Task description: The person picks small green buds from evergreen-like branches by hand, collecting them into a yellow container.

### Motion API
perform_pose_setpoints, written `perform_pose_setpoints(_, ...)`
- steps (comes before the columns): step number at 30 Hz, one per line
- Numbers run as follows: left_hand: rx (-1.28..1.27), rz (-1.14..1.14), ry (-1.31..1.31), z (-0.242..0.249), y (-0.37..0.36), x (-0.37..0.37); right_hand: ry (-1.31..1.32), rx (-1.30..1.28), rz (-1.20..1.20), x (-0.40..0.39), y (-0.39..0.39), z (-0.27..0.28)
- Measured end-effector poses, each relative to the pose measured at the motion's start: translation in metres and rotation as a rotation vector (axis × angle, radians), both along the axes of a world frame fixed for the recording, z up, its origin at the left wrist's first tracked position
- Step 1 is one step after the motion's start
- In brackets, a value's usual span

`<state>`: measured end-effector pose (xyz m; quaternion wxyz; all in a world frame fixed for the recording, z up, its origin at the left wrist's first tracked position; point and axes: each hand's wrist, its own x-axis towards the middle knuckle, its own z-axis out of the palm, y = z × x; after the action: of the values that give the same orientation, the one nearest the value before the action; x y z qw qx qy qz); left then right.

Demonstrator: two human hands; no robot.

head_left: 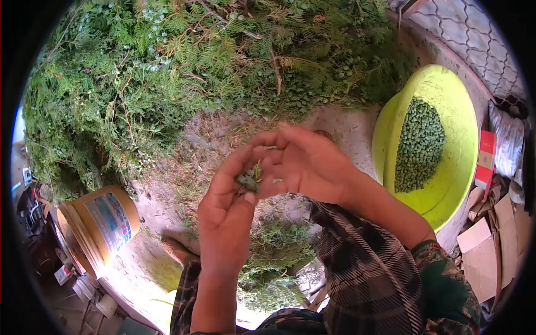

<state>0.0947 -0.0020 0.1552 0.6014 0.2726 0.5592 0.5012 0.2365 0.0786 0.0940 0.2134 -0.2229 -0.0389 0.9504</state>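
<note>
My left hand (226,204) is closed around a small cluster of green cones (248,178) with a leafy sprig, held between thumb and fingers. My right hand (315,167) is beside it, its palm partly turned up and its fingers loosely spread toward the left fingertips. Nothing clear is gripped in the right hand, though a tiny pale green bit (277,180) shows near its fingers. Below both hands, loose green clippings (279,245) lie on the ground between my legs.
A large heap of evergreen branches (212,61) fills the far side. At right, a yellow-green tub (455,151) holds many small green cones (419,145). A yellow bucket (123,215) lies tilted at left. Cardboard (480,257) and a red box (484,159) are at far right.
</note>
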Motion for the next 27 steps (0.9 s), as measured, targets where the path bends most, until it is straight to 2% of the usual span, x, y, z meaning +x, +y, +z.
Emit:
perform_pose_setpoints(1, 0.096, -0.058, 0.159, -0.004, -0.002, -0.001, 0.066, -0.066, 0.049, 0.0, -0.001, -0.003)
perform_pose_setpoints(5, 0.109, -0.13, 0.222, -0.001, -0.004, 0.003, 0.08, -0.131, 0.025, -0.008, -0.009, -0.006)
perform_pose_setpoints(7, 0.261, -0.05, 0.299, -0.005, -0.006, 0.007, 0.057, -0.125, -0.004, -0.01, -0.008, -0.005)
perform_pose_setpoints(8, 0.26, -0.052, 0.3, -0.005, -0.006, 0.011, 0.058, -0.127, -0.005, -0.01, -0.008, -0.005)
perform_pose_setpoints(10, 0.255, 0.188, 0.209, -0.001, -0.007, 0.019, 0.056, -0.129, -0.023, -0.009, -0.008, -0.005)
perform_pose_setpoints(14, 0.22, 0.301, 0.254, 0.005, -0.007, 0.005, 0.039, -0.13, 0.009, -0.006, -0.005, 0.004)
perform_pose_setpoints(18, 0.147, 0.323, 0.17, 0.002, -0.01, -0.017, 0.037, -0.106, 0.038, -0.006, -0.005, 0.002)
perform_pose_setpoints(20, -0.006, 0.342, 0.002, 0.004, -0.004, -0.016, 0.031, -0.093, 0.029, -0.006, -0.005, 0.003)
perform_pose_setpoints(23, -0.05, 0.338, -0.165, -0.005, -0.005, -0.014, -0.024, -0.106, 0.012, -0.006, -0.005, 0.004)
perform_pose_setpoints(24, -0.061, 0.315, -0.236, -0.01, -0.008, -0.016, -0.12, 0.102, 0.103, -0.004, -0.007, -0.003)
perform_pose_setpoints(25, -0.086, 0.288, -0.202, -0.011, -0.01, -0.017, -0.213, 0.309, 0.194, -0.003, -0.008, -0.005)
perform_pose_setpoints(27, -0.023, 0.224, -0.295, -0.024, -0.018, -0.029, -0.116, 0.246, 0.252, 0.002, -0.005, 0.002)
